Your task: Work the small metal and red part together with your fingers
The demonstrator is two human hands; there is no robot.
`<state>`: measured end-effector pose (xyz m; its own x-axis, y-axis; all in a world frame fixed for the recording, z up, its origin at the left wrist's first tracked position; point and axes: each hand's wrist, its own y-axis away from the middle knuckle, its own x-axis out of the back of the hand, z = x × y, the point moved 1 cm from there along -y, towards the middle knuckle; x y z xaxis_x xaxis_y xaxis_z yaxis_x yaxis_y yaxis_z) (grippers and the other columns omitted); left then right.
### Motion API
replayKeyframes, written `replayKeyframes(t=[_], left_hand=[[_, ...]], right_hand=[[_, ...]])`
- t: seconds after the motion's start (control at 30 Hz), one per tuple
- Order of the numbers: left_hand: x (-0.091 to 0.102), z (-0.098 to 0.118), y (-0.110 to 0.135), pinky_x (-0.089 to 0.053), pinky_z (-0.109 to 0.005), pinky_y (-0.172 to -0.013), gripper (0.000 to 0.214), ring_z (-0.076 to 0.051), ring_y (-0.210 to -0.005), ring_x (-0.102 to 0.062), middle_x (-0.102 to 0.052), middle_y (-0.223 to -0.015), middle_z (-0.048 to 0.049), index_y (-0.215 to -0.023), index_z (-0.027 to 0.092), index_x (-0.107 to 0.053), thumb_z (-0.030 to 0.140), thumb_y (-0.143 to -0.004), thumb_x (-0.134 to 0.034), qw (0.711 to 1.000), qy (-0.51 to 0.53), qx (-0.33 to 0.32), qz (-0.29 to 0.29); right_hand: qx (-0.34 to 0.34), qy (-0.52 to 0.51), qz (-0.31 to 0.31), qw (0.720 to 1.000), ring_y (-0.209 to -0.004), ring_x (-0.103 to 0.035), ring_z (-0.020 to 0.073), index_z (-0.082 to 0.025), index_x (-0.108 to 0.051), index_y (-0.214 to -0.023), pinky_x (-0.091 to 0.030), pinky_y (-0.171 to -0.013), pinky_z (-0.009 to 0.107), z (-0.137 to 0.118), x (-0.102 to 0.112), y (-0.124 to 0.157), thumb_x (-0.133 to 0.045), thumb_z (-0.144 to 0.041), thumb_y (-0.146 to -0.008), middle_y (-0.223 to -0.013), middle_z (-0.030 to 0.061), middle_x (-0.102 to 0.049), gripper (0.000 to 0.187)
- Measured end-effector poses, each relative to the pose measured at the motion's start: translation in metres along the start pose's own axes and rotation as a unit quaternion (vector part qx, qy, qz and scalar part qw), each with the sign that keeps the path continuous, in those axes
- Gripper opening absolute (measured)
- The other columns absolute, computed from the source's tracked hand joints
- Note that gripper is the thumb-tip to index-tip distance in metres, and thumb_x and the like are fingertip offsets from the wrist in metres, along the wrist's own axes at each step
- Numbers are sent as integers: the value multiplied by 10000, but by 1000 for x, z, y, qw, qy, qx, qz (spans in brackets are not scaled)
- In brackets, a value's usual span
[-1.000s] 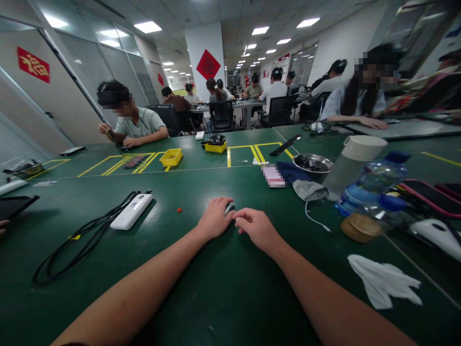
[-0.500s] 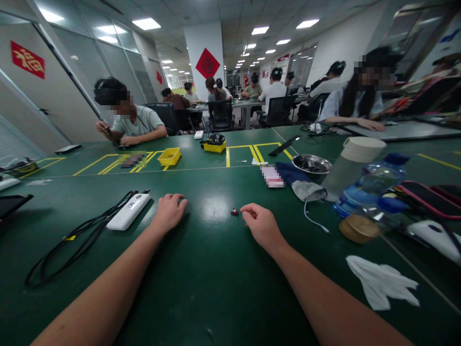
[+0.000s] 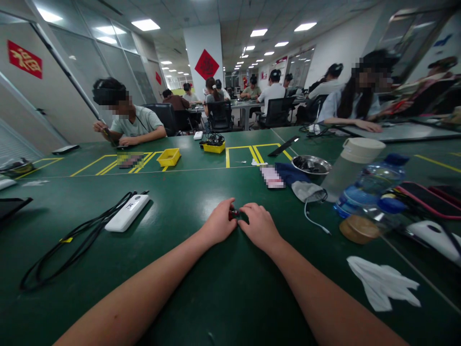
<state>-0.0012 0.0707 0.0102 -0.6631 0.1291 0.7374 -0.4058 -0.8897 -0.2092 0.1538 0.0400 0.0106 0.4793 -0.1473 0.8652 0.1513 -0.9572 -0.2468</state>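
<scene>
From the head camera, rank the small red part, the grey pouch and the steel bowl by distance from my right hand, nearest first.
1. small red part: at the right hand's fingertips.
2. grey pouch: farther back on the right.
3. steel bowl: behind the pouch, farthest.

Tiny red/blk part [image 3: 233, 213], low over green table [image 3: 201, 288], pinched btwn left hand [image 3: 220, 224] & right hand [image 3: 260, 227].

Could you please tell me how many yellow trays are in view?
2. The left yellow tray sits on the far table; the right yellow tray holds black cables. Farther ones may be hidden.
</scene>
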Motion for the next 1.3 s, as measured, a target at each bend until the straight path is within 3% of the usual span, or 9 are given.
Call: replayKeyframes(t=[0.13, 0.27, 0.47, 0.6, 0.83, 1.03, 1.3], left_hand=[[2, 2, 7, -522, -312, -820, 623, -145, -832, -634, -609, -1191, -137, -1353, 116, -419, 56, -738, -500, 997, 67, 13, -21], [7, 2, 10, -516, -325, -836, 550, -170, -875, -641, -634, -1160, -120, -1302, 137, -491, 68, -757, -500, 999, 36, -1, -34], [15, 5, 4, -457, -356, -959, 397, -198, -1039, -588, -646, -1100, -69, -1146, 197, -618, 69, -793, -489, 989, -4, -120, -83], [21, 4, 3, -447, -324, -970, 453, -175, -1060, -566, -621, -1115, -66, -1080, 196, -654, -9, -752, -417, 979, 18, -162, -124], [15, 0, 5, -445, -374, -976, 425, -208, -1060, -555, -615, -1103, -74, -1029, 209, -664, -5, -744, -431, 986, -16, -142, -83], [16, -3, 5, -433, -389, -965, 411, -221, -1068, -548, -605, -1148, -89, -1175, 215, -620, 73, -814, -484, 984, -41, -164, -64], [12, -5, 7, -447, -384, -919, 218, -218, -1006, -552, -602, -1034, -68, -939, 197, -629, 82, -801, -505, 988, -68, -130, -46]], right_hand=[[-5, -11, 11, 1000, -1001, -549, 215, -231, -680, -978, -389, -882, 332, 5, -3, -3, -546, -218, -850, -1053, 72, -606, 186], [-7, -11, 15, 1000, -956, -563, 200, -237, -678, -965, -386, -826, 305, 6, -2, -5, -528, -197, -852, -987, 62, -609, 191], [-25, -16, 1, 1000, -691, -555, 144, -211, -613, -824, -329, -630, 271, -5, 8, 2, -504, -179, -834, -779, 5, -636, 114], [-18, -15, -14, 1000, -651, -547, 143, -215, -600, -801, -301, -594, 273, -12, 12, 9, -514, -162, -799, -728, -5, -638, 101], [24, -63, -32, 997, -727, -566, 150, -218, -629, -899, -362, -665, 267, -14, 13, 9, -500, -124, -798, -833, 13, -638, 188], [69, -12, -61, 996, -743, -546, 154, -233, -655, -969, -345, -680, 285, -18, 11, 10, -547, -176, -829, -871, 21, -615, 186], [67, -2, -62, 996, -764, -559, 149, -217, -663, -866, -361, -703, 289, -13, 6, 10, -544, -179, -838, -884, 26, -595, 127]])
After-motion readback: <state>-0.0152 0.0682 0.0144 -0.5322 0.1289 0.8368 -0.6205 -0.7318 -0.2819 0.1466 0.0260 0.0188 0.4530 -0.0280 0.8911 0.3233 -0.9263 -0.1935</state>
